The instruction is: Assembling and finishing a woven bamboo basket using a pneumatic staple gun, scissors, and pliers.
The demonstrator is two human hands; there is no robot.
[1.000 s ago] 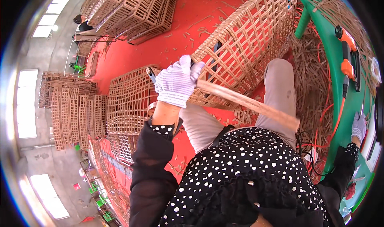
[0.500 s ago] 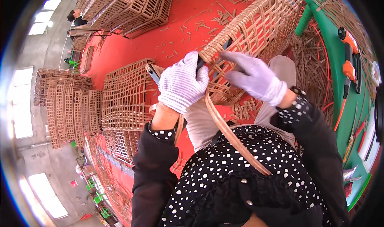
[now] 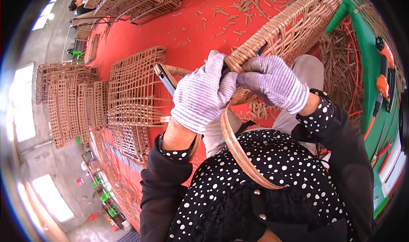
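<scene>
Both hands wear striped, light-coloured knit gloves. My left hand (image 3: 202,92) is closed round the dark bar of a frame, just beside where its wicker wrapping ends. My right hand (image 3: 277,82) pinches at that same spot, its bent fingertips touching the left ones. From between the hands a flat tan wicker strip (image 3: 238,152) curves down over my polka-dot top; its upper end is hidden by the gloves. The woven wicker panel (image 3: 294,33) of the frame, with a tightly wrapped rim, leans away to the upper right. A bare grey frame end (image 3: 164,80) sticks out left of my left hand.
Open-weave wicker panels (image 3: 136,88) stand on the red floor at left, near stacked ones (image 3: 72,105). More wicker frames (image 3: 136,3) stand farther off, with a person beside them. Cut scraps (image 3: 238,16) litter the floor. An orange-black power tool (image 3: 383,71) lies on the green surface at right.
My right hand has moved left and closed at the frame's wrapped edge, against my left hand. The panel and both hands have shifted slightly right in view, and the hanging strip bows more.
</scene>
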